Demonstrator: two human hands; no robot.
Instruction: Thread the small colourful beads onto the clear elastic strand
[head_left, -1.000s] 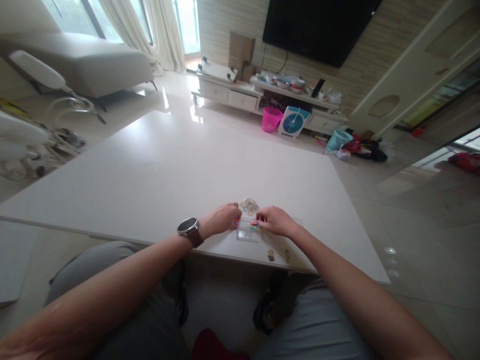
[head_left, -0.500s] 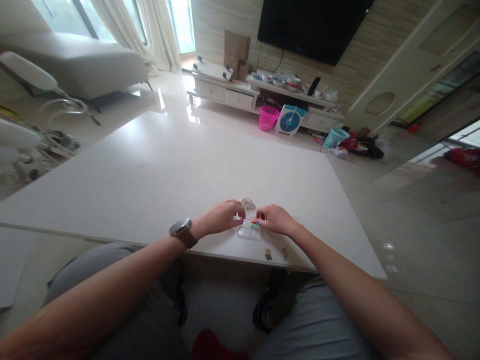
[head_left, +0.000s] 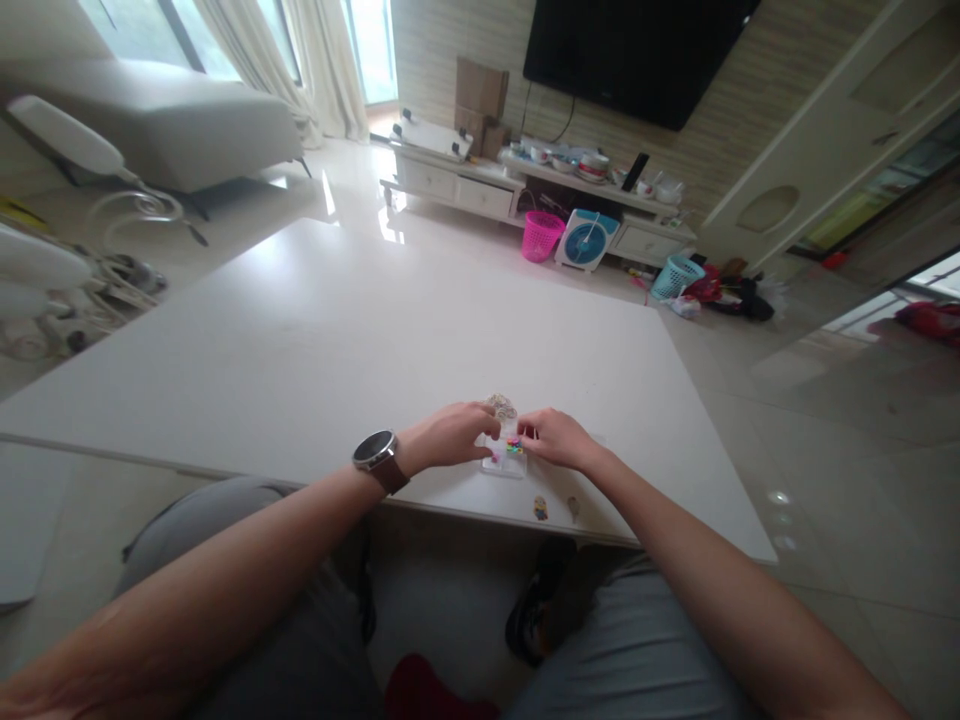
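A small clear plastic box (head_left: 513, 470) lies on the white table (head_left: 390, 330) close to its front edge. Inside it is a cluster of small multicoloured pieces (head_left: 514, 446), and a small pink piece (head_left: 495, 458) sits apart on the left. My left hand (head_left: 466, 436), with a watch on the wrist, hovers over the box's left side, thumb and forefinger spread with nothing between them. At the right edge of the box, my right hand (head_left: 553, 437) has its fingers curled together beside the coloured pieces. What its fingertips grip, if anything, is hidden. Behind the box lies a tangled pale bundle (head_left: 502, 404).
Near the table's front edge lie a small yellow-and-blue figure (head_left: 540, 508) and a small greyish item (head_left: 574, 507). Across the floor stand a pink basket (head_left: 541, 236), a blue box fan (head_left: 585, 240) and a low TV cabinet (head_left: 484, 198).
My left thumb and forefinger have parted, and the pink piece that was at their tips now lies in the box. The right hand has hardly moved; the view has shifted slightly.
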